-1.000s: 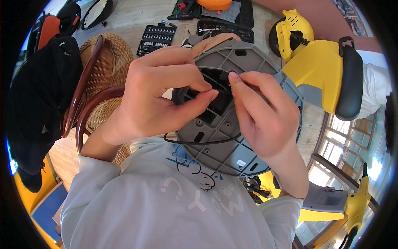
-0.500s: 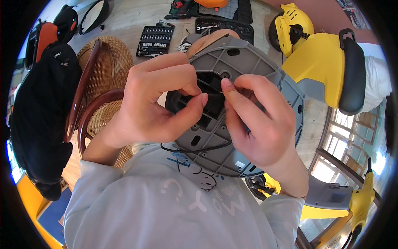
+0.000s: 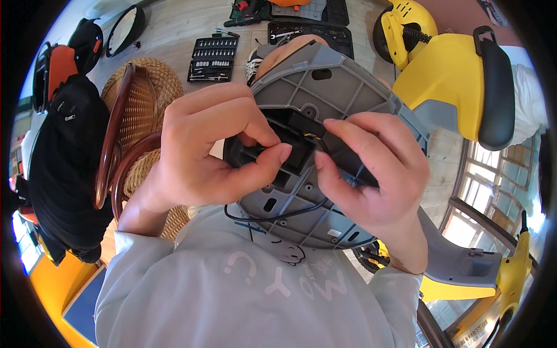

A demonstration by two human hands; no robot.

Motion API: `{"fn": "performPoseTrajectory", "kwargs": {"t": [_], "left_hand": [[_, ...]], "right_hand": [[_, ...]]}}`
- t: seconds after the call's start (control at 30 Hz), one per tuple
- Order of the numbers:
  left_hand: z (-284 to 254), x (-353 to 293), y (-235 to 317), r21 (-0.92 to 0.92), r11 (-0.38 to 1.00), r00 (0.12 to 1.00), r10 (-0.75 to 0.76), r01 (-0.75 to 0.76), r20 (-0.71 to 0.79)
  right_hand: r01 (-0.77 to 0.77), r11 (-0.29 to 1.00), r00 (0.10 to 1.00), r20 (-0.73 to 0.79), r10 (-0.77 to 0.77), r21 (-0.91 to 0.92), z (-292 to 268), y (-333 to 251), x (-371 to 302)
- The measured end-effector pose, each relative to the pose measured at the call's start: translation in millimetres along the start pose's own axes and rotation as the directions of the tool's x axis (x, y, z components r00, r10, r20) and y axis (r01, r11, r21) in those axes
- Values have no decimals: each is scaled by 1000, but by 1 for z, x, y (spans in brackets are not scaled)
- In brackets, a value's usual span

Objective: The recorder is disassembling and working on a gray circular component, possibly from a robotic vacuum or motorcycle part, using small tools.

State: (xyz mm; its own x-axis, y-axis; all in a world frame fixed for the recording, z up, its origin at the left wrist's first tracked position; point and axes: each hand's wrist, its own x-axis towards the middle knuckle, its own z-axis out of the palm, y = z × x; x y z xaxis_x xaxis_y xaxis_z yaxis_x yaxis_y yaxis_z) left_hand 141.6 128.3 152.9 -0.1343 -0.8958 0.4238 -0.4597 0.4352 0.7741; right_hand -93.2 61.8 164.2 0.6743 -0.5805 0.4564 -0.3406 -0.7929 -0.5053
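While the right hand (image 3: 383, 171) arches, fingertips apart beside coloured wires (image 3: 313, 136), the left hand (image 3: 206, 148) curls pinch-like, its hold impossible to tell.

A wicker chair (image 3: 152, 93) with reddish-brown wooden arms stands at the left, just beside black zipped fabric (image 3: 67, 168). Farther up, a black-rimmed round object (image 3: 126, 32) lies on the pale floor (image 3: 168, 43). An open socket set (image 3: 212, 58) sits near a dark tool case (image 3: 310, 37) holding wrenches. At the upper right, a yellow vehicle body (image 3: 438, 81) carries a long black seat (image 3: 498, 95), with white cloth (image 3: 527, 104) beyond it.
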Motion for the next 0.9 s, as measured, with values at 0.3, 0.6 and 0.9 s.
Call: {"fn": "performPoseTrajectory", "kwargs": {"t": [0.3, 0.6, 0.9], "left_hand": [[1, -2, 0, -27, 1000, 1000, -11, 11, -17], [-1, 2, 8, 101, 995, 999, -19, 15, 35], [-1, 3, 6, 280, 957, 995, 91, -78, -33]], "right_hand": [[9, 1000, 1000, -13, -9, -19, 6, -3, 3], [107, 992, 991, -71, -112, -74, 11, -2, 2], [58, 996, 996, -59, -62, -67, 9, -1, 7]]}}
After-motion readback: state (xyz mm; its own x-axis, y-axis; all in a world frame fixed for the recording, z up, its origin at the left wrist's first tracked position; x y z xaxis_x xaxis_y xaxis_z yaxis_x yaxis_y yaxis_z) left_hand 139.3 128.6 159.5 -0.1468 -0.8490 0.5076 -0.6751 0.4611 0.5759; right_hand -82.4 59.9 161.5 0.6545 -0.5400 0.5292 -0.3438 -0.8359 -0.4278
